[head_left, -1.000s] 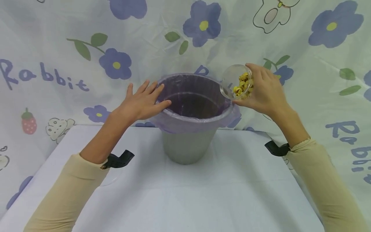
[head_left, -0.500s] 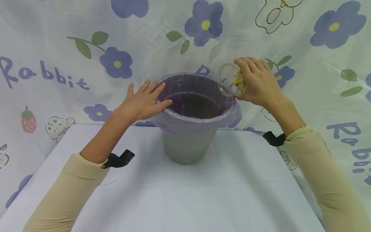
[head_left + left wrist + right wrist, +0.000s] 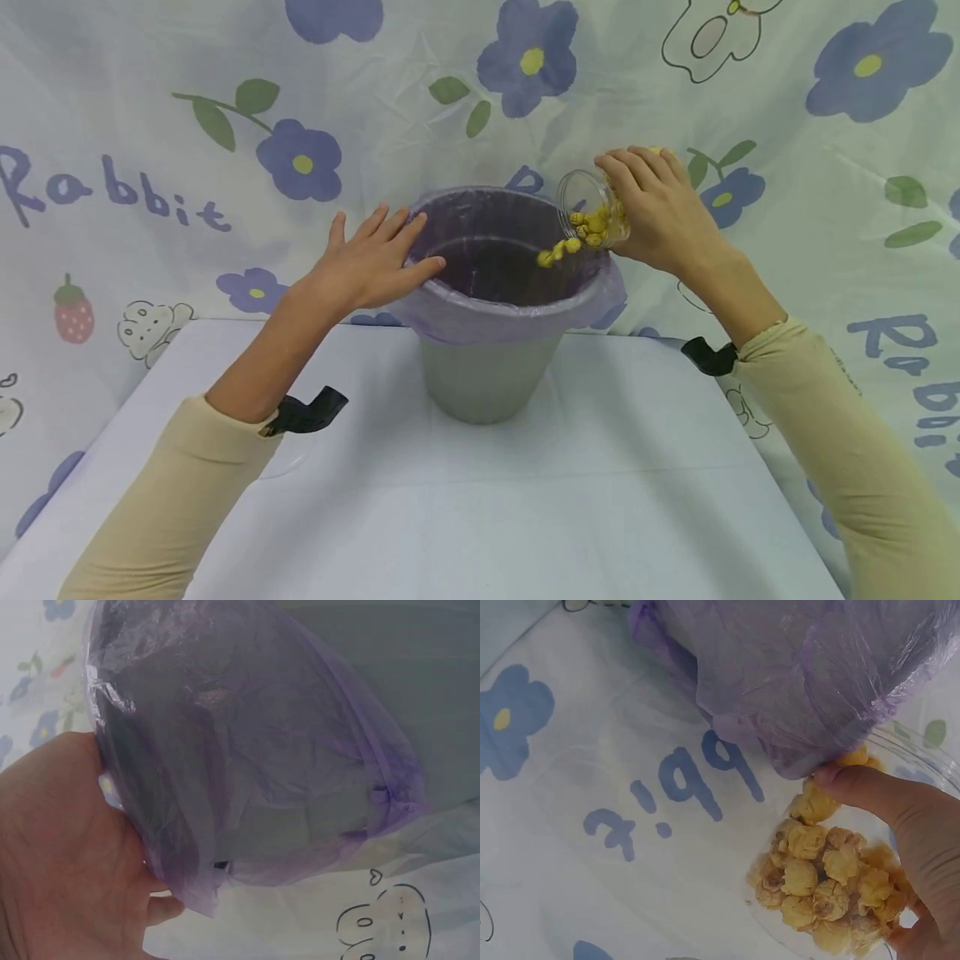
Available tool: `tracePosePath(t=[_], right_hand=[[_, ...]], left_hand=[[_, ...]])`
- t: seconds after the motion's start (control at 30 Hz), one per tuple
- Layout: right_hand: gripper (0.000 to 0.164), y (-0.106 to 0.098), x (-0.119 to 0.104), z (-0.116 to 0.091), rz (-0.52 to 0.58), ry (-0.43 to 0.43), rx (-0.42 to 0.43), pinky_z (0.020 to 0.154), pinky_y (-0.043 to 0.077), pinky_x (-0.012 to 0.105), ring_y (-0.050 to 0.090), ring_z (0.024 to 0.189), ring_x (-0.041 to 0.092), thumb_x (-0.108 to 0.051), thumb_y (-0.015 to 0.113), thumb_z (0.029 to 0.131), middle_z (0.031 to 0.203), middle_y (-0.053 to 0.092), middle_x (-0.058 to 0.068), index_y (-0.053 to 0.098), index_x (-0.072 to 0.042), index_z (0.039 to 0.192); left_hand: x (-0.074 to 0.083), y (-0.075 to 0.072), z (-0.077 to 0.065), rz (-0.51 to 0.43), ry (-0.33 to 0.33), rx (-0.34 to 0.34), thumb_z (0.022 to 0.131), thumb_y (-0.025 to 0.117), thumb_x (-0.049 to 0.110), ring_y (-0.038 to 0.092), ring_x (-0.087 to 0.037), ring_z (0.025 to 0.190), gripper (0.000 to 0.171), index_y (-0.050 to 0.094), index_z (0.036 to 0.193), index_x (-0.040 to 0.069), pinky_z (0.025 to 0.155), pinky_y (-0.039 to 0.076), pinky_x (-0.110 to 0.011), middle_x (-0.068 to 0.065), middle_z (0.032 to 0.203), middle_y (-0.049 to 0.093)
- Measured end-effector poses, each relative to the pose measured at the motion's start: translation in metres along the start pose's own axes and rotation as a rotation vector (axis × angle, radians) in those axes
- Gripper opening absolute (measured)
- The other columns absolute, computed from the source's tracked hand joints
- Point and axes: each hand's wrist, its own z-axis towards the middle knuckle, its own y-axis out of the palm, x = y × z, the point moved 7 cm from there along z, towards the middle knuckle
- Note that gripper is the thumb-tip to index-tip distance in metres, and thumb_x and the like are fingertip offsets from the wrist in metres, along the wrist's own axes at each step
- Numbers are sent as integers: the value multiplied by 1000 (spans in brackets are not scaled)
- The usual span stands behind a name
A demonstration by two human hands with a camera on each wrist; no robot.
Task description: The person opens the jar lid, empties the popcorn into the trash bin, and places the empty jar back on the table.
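Observation:
A grey trash can [image 3: 487,379] stands on the table, lined with a purple plastic bag [image 3: 510,325] folded over its rim. My left hand [image 3: 360,271] rests on the left rim with fingers spread over the liner. Above the right rim, my right hand [image 3: 667,212] grips a clear plastic jar [image 3: 574,193] tilted with its mouth toward the can. Several yellow popcorn pieces [image 3: 557,252] are spilling from the mouth into the can. More popcorn [image 3: 832,881] fills the jar in the right wrist view, where the thumb presses along its side.
A white cloth covers the table [image 3: 480,517]. Near the left sleeve lies the thin curved edge of something transparent [image 3: 288,473]. A curtain [image 3: 405,50] printed with flowers hangs right behind the can.
The right hand has moved left and tipped the jar further over the can. Popcorn that lay inside the jar now tumbles out. The left hand has stayed on the rim.

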Motion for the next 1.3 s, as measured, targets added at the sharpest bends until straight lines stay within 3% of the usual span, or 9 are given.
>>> tracePosePath(t=[0.2,0.57,1.3], right_hand=[[111,1,3,0,34,33,-7,116,18,58,34,135,43,-11,98,57,142,43,24,34,0,148],[104,-1,-2,4,-25,-41,38,114,23,55,37,132,43,-14,97,59,140,46,22,39,2,144],[100,0,-3,6,-67,-36,11,115,23,55,37,134,41,-16,95,63,142,47,21,41,1,145]], left_hand=[[0,0,1,-1,0,2,101,26,65,-11,-33,151,82,2,162,15,109,-15,-67,-13,167,-2],[0,1,1,4,-2,3,101,27,65,-11,-33,151,82,2,162,16,109,-15,-67,-13,167,-3],[-1,0,2,12,-4,-6,101,27,65,-11,-33,151,82,1,162,16,109,-16,-67,-13,167,-3]])
